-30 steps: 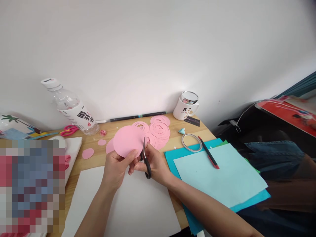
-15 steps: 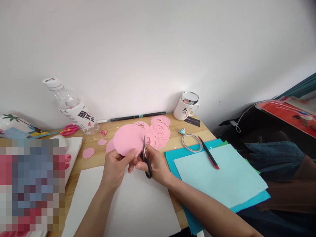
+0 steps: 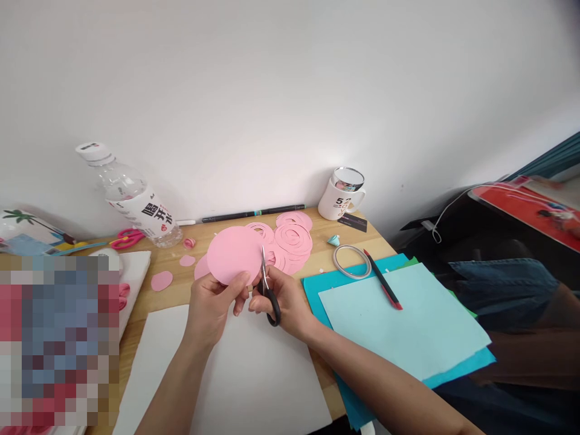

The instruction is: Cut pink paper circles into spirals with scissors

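Observation:
My left hand point(image 3: 216, 305) pinches the lower edge of a round pink paper disc point(image 3: 234, 255), thumb on its face, above a white sheet point(image 3: 254, 368). In my right hand point(image 3: 287, 302) are black-handled scissors point(image 3: 270, 301), their blades pointing up at the disc's right edge. Whether the blades touch the paper is hard to make out. Behind the disc lie several pink paper spirals point(image 3: 293, 238) on the wooden table. To the left are small pink paper pieces point(image 3: 162, 280) and a rolled pink paper bud point(image 3: 189, 243).
A plastic bottle point(image 3: 147, 208) and pink-handled scissors point(image 3: 127, 238) stand and lie at the back left. Toward the right are a white mug point(image 3: 334, 202), a tape roll point(image 3: 336, 261), a black-and-red pen point(image 3: 384, 283) and light blue paper point(image 3: 408, 332). A black pen point(image 3: 235, 215) lies along the wall.
The disc and my left hand have shifted very slightly left. The scissors remain at the disc's right edge, in nearly the same pose.

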`<state>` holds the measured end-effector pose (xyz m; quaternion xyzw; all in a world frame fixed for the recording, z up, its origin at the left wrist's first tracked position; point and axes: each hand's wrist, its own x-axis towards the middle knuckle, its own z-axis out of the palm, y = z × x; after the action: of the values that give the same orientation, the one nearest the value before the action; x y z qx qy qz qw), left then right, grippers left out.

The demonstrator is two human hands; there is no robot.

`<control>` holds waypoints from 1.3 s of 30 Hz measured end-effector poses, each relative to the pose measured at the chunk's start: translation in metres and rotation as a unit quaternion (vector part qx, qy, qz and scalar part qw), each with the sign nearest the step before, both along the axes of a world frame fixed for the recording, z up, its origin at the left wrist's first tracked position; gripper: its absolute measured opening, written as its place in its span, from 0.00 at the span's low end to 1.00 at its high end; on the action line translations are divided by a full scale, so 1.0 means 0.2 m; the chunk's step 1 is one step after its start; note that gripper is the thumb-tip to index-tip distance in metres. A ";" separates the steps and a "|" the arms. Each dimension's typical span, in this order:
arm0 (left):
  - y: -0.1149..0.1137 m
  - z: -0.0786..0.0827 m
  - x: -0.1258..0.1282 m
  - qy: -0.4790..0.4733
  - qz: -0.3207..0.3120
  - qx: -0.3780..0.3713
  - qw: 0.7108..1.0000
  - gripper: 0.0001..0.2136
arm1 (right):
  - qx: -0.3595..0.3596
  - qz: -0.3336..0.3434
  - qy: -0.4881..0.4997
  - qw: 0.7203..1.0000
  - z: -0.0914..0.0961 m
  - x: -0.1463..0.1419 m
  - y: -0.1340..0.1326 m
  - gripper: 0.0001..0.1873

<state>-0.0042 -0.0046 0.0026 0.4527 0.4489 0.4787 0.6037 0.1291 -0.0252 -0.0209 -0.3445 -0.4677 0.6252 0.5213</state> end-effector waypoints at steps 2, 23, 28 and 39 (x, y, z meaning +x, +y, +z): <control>0.00 0.00 0.00 -0.003 0.006 -0.001 1.000 0.12 | -0.008 0.000 0.000 1.000 0.00 0.00 0.00 0.26; 0.00 -0.01 0.00 -0.013 -0.014 0.008 1.000 0.12 | 0.027 -0.038 -0.044 0.998 -0.02 0.01 0.02 0.28; 0.00 -0.01 0.01 -0.011 -0.012 0.015 1.000 0.13 | 0.019 -0.030 -0.031 0.999 -0.03 0.01 0.02 0.27; 0.00 0.00 0.00 -0.004 0.004 0.011 1.000 0.12 | 0.003 -0.005 -0.010 1.000 -0.01 0.01 0.01 0.26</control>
<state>-0.0035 -0.0045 0.0026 0.4557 0.4428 0.4882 0.5983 0.1307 -0.0230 -0.0235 -0.3513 -0.4730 0.6175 0.5211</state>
